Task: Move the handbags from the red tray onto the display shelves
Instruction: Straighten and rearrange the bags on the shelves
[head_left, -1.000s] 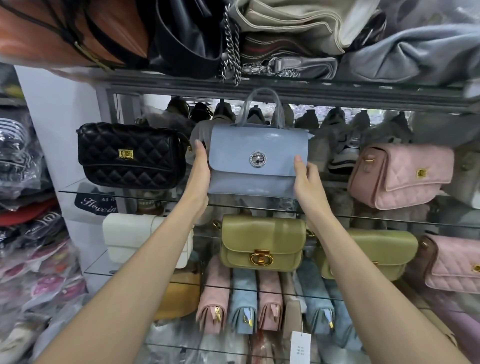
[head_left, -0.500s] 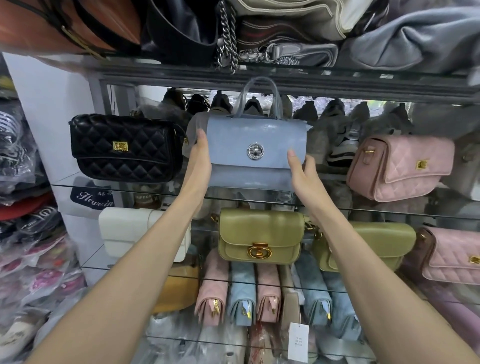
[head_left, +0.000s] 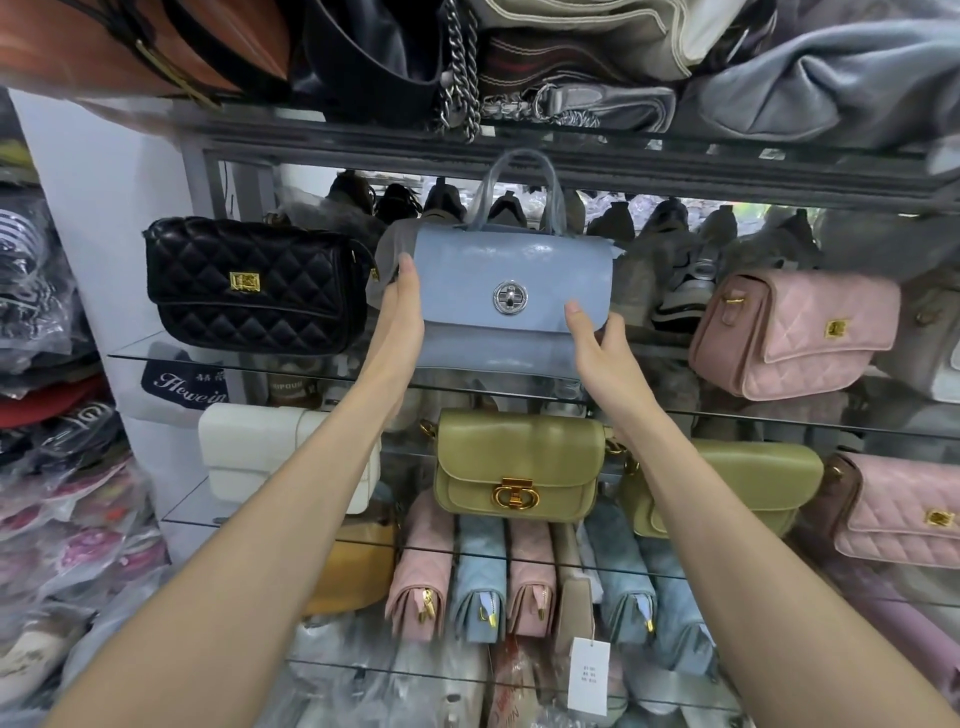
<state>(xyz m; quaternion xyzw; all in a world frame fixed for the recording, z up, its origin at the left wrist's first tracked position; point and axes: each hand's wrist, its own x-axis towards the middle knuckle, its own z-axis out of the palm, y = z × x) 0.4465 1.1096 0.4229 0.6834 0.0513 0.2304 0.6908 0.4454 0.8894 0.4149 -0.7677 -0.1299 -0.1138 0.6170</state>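
The blue handbag (head_left: 514, 280) stood upright at the middle glass shelf (head_left: 753, 413), between a black quilted bag (head_left: 254, 286) and a pink quilted bag (head_left: 795, 332). Whether its base rested on the glass or hung just above it could not be told. The left hand (head_left: 402, 312) clasped the bag's left edge, with one digit lying straight up the front. Its other fingers were hidden behind the bag and a crumpled clear wrapping (head_left: 387, 254). The right hand (head_left: 597, 358) pinched the lower right corner, thumb tip on the front flap and the fingers mostly out of sight behind.

The bag was a smooth, faintly glossy box with a broad flat flap, a round silver turn clasp (head_left: 509, 299) and an arched top handle (head_left: 519, 171) sheathed in cloudy film. Behind it, the shoes on the far side were blurred through the glass. Below it sat an olive bag (head_left: 519, 462) of smooth leather, rounded at the corners, with a gold buckle.
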